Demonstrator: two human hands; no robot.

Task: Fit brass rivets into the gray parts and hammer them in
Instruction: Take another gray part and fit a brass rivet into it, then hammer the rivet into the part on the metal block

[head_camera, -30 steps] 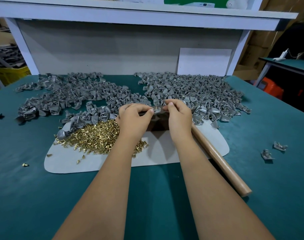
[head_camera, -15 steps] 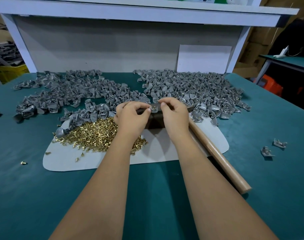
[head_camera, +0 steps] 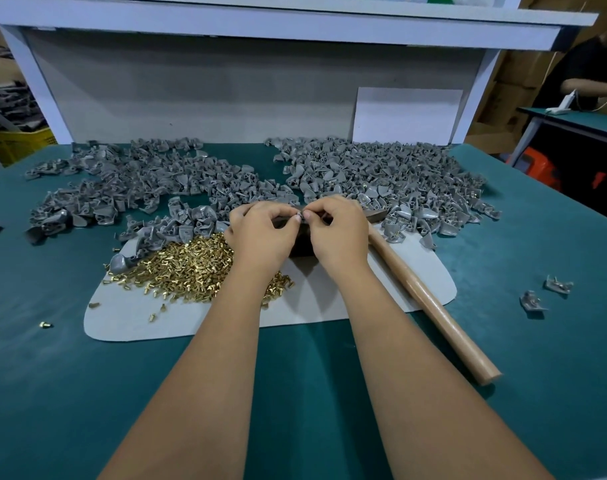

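My left hand [head_camera: 260, 237] and my right hand [head_camera: 340, 233] meet fingertip to fingertip over a dark block [head_camera: 300, 245] on a white mat [head_camera: 329, 303]. Between their fingertips they pinch a small gray part [head_camera: 300, 215]; whether a rivet is in it is hidden by the fingers. A heap of brass rivets [head_camera: 188, 268] lies on the mat just left of my left wrist. Piles of gray parts spread at the back left [head_camera: 139, 181] and back right [head_camera: 381, 174]. A hammer with a wooden handle [head_camera: 433, 306] lies to the right of my right forearm.
Two loose gray parts [head_camera: 544, 292] lie on the green table [head_camera: 53, 375] at the right. A stray rivet [head_camera: 45, 324] sits at the left. A white shelf frame and gray back panel [head_camera: 226, 91] close the rear. Another person's arm [head_camera: 593, 85] shows at far right.
Both hands have stayed over the block, their fingertips drawing closer together around the small part. The camera has shifted slightly.
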